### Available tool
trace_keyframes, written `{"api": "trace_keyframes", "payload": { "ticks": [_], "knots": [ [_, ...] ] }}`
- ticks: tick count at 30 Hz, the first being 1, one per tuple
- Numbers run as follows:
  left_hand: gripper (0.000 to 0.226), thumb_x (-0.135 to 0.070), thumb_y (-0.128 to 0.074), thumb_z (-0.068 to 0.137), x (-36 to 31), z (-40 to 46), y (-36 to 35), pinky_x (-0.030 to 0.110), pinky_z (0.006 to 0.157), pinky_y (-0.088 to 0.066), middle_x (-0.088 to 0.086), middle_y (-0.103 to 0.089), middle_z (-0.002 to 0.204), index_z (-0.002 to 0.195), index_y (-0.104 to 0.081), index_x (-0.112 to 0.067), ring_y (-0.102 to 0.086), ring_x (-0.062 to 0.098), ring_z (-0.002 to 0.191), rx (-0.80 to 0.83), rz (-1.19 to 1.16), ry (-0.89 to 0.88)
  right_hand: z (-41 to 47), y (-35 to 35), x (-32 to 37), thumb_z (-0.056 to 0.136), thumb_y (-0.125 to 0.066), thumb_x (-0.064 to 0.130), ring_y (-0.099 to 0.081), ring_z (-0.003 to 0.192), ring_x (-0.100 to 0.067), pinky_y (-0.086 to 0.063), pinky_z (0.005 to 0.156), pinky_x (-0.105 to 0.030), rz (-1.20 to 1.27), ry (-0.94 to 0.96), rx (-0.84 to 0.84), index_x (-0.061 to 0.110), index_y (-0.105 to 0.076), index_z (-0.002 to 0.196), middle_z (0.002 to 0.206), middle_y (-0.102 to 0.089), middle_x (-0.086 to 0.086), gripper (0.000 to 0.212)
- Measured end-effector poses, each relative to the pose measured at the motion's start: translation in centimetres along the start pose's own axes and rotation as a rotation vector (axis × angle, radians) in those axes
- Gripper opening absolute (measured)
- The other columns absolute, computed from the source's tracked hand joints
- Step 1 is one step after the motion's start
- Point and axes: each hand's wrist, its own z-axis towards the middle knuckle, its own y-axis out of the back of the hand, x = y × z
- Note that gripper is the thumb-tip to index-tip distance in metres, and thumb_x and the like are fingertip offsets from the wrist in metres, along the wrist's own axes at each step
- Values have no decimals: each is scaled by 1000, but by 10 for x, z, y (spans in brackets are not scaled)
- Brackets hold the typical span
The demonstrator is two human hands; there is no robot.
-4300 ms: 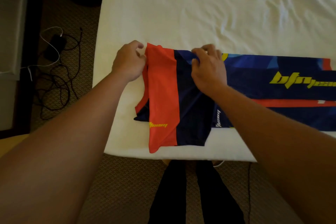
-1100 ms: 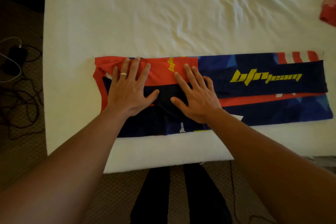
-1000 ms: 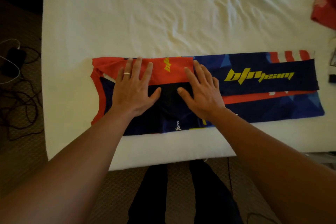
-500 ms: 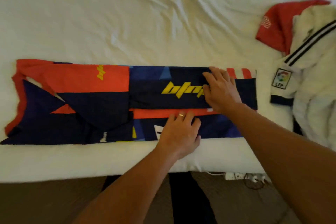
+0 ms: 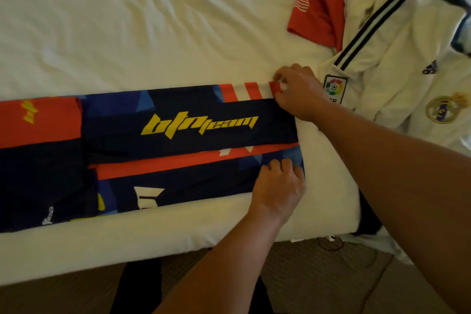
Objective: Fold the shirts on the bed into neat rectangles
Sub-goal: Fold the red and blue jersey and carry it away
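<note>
A navy, blue and red jersey (image 5: 158,145) with yellow lettering lies folded into a long strip along the near edge of the white bed (image 5: 142,28). Its left end, with the red sleeve folded in, runs out of view. My right hand (image 5: 297,93) pinches the far right corner of the strip, at the red and white stripes. My left hand (image 5: 279,185) grips the near right corner with curled fingers. A white jersey (image 5: 397,64) with black stripes and a club crest lies crumpled at the right, and a red shirt (image 5: 316,5) sits partly under it.
The wrinkled white sheet stretches away beyond the jersey. The bed's near edge (image 5: 153,242) drops to a brown carpet (image 5: 318,275), where my dark-trousered legs (image 5: 137,285) stand. A cable and plug (image 5: 328,239) lie on the floor by the bed's right corner.
Both hands left the folded sleeve end, where they pressed flat, and moved right along the strip. They now hold its right end corners. The view shifted right, showing the white and red shirts.
</note>
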Motion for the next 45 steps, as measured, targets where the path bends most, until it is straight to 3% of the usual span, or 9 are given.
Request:
{"api": "trace_keyframes", "payload": {
  "ticks": [3, 7, 12, 15, 26, 30, 34, 39, 45],
  "knots": [
    [22, -12, -86, 54, 2, 13, 0, 23, 41, -35, 3, -61, 61, 67, -68, -16, -57, 20, 49, -48, -58, 21, 8, 1, -1, 88, -63, 30, -57, 104, -29, -50, 84, -38, 92, -104, 56, 19, -65, 111, 114, -61, -10, 25],
    [12, -18, -75, 74, 14, 3, 7, 24, 42, -31, 0, -59, 65, 75, -64, -15, -58, 20, 53, -220, -521, 154, 10, 14, 12, 82, -67, 20, -55, 73, -14, -41, 62, -25, 443, -242, 61, 15, -64, 82, 80, -60, 0, 6],
    [20, -28, -56, 81, 31, -43, 30, 30, 47, -37, -10, -41, 60, 73, -39, -26, -39, 12, 53, -357, -905, 453, -4, 27, 55, 51, -60, 11, -41, 64, -22, -33, 56, -31, 889, -409, 144, 17, -55, 48, 62, -45, -4, 8],
    [14, -30, -54, 80, 53, -68, 38, 35, 47, -44, -8, -44, 59, 75, -42, -25, -43, 14, 52, -445, -1048, 549, -9, 24, 97, 54, -56, 10, -41, 56, -19, -34, 52, -28, 1045, -406, 143, 17, -52, 39, 53, -46, -1, 18],
    [23, -11, -61, 79, 176, -195, 63, 30, 50, -39, -8, -49, 57, 69, -45, -24, -46, 13, 52, -666, -1210, 889, -14, -16, 301, 63, -56, 3, -32, 49, -18, -25, 49, -28, 1091, -255, 218, 17, -46, 46, 52, -38, -1, 24],
    [29, 2, -64, 81, 241, -243, 63, 20, 56, -40, -6, -49, 60, 71, -47, -19, -47, 12, 57, -730, -1212, 1045, -8, -45, 377, 72, -54, 0, -42, 49, -16, -39, 52, -25, 1080, -245, 244, 12, -51, 59, 54, -47, 1, 19],
    [26, 4, -62, 84, 309, -282, 62, 18, 52, -35, -5, -42, 56, 69, -44, -8, -38, 9, 52, -782, -1257, 1131, -1, -73, 454, 72, -60, 3, -55, 65, -24, -47, 65, -37, 1038, -194, 269, 11, -59, 64, 69, -59, -4, 11],
    [30, -1, -60, 85, 370, -318, 60, 18, 50, -34, -7, -40, 56, 66, -41, -15, -39, 8, 50, -788, -1276, 1275, 10, -97, 534, 75, -64, 3, -49, 56, -23, -45, 55, -31, 916, -126, 259, 8, -57, 78, 62, -47, -7, 9],
    [22, -14, -58, 88, 418, -348, 52, 31, 57, -32, 3, -54, 71, 69, -48, -16, -51, 17, 66, -738, -1194, 1490, 23, -120, 596, 79, -64, 6, -55, 55, -27, -46, 53, -35, 803, -78, 246, 5, -58, 82, 69, -57, -18, 7]
  ]
}}
